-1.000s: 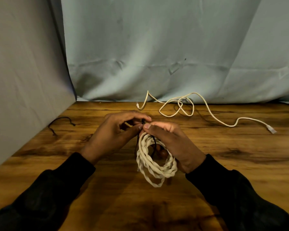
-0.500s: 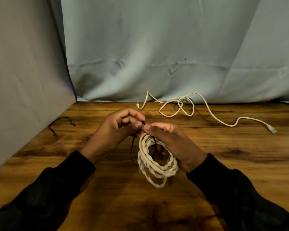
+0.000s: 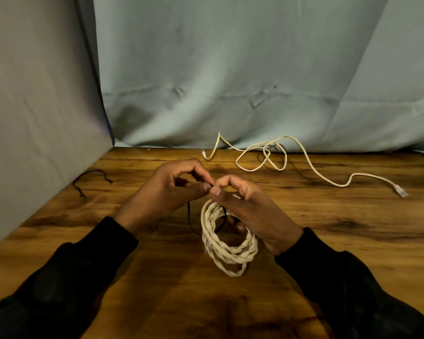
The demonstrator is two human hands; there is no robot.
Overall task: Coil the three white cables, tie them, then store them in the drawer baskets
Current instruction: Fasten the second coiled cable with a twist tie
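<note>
Coiled white twisted cable (image 3: 227, 241) gripped in right hand (image 3: 252, 214); thin black tie (image 3: 190, 216) pinched at its top between left hand (image 3: 167, 194) thumb and forefinger

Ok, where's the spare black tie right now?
In the head view the spare black tie lies on the wooden table at far left, near the grey side cloth, left of the left hand.

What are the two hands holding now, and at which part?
The right hand holds the coiled white cable at its top. The left hand pinches the black tie at its upper end.
</note>
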